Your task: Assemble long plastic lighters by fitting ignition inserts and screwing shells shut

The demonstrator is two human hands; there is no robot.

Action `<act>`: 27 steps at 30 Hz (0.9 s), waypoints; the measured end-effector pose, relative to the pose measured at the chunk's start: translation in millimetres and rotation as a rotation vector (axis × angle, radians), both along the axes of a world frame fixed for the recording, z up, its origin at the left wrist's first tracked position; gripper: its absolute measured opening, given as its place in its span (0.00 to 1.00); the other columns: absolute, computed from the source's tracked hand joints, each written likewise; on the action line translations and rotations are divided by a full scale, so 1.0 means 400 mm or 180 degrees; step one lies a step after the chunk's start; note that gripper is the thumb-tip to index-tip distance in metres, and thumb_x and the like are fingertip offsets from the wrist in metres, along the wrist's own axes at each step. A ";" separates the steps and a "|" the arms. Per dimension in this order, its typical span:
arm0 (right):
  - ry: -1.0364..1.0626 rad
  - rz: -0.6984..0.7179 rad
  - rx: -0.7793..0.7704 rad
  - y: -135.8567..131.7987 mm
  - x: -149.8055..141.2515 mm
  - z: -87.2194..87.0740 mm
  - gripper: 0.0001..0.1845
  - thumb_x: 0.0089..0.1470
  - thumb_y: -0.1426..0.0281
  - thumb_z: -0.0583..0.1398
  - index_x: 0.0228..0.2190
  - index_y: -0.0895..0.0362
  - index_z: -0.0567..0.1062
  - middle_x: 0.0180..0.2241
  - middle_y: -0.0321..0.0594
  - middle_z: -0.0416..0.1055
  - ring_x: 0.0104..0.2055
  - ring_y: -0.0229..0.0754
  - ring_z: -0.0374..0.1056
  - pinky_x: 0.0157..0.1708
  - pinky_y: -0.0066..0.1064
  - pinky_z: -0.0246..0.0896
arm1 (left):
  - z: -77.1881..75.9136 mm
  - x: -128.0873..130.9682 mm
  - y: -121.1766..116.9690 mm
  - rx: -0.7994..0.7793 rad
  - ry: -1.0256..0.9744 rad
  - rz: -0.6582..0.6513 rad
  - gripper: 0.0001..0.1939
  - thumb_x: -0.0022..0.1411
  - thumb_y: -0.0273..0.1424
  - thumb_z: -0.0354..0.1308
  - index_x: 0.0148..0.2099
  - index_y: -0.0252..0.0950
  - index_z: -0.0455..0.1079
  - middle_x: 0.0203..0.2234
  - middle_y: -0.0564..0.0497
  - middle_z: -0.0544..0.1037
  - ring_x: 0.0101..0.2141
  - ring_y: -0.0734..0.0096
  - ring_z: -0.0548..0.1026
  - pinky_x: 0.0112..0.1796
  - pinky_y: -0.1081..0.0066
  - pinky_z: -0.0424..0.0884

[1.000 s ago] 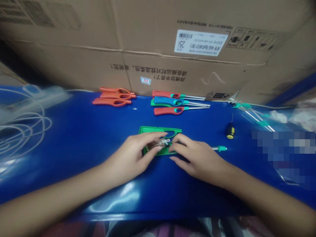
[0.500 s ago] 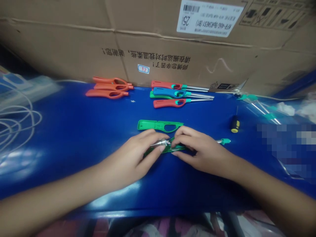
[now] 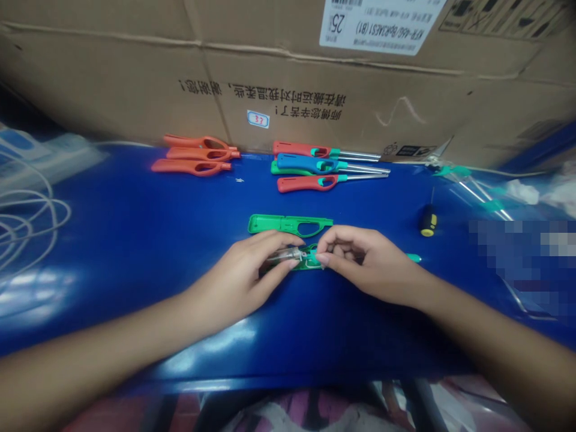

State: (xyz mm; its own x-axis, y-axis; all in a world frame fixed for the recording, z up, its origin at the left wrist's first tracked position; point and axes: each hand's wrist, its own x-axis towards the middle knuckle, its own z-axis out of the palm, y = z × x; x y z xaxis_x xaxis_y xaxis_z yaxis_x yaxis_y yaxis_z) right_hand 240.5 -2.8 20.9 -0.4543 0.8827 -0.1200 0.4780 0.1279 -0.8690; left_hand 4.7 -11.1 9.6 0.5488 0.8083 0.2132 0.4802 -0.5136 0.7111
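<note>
My left hand (image 3: 258,264) is closed around a clear gas tank (image 3: 284,255) with a metal-looking end, over a green lighter shell half (image 3: 306,266). Thumb and forefinger of my right hand (image 3: 355,252) pinch at a teal trigger piece (image 3: 311,257) in that shell; a thin pale tube or wire curves beside it. A teal tip (image 3: 414,258) pokes out past the right hand, whose fingers hide the part between. Just beyond both hands, the other green shell half (image 3: 274,224) lies with its hollow side up.
Several assembled lighters (image 3: 310,183) and several orange lighter shells (image 3: 198,168) lie along a cardboard box (image 3: 135,90). A black-and-yellow screwdriver (image 3: 428,221) is at right, near bagged metal rods (image 3: 481,192). Coiled white cable (image 3: 33,222) lies at left on the blue table (image 3: 135,240).
My right hand's fingers have closed into a pinch at the teal piece, which now shows more clearly. My left hand keeps the gas tank. The view has shifted slightly.
</note>
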 end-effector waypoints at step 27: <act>0.0122 0.0206 0.0290 0.005 -0.002 -0.003 0.08 0.62 0.69 0.60 0.36 0.58 0.80 0.28 0.33 0.70 0.25 0.30 0.57 0.24 0.25 0.52 | -0.006 0.002 0.001 0.0017 -0.0120 -0.0134 0.10 0.69 0.28 0.60 0.52 0.39 0.76 0.40 0.55 0.80 0.37 0.78 0.76 0.38 0.80 0.70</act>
State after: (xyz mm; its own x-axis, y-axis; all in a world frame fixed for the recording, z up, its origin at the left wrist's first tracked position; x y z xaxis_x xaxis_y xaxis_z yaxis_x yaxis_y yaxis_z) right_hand 239.8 -0.8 19.7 -0.5135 0.8578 -0.0219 0.4328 0.2369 -0.8698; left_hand 5.4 -10.9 7.3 0.5738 0.7834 0.2387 0.4309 -0.5367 0.7255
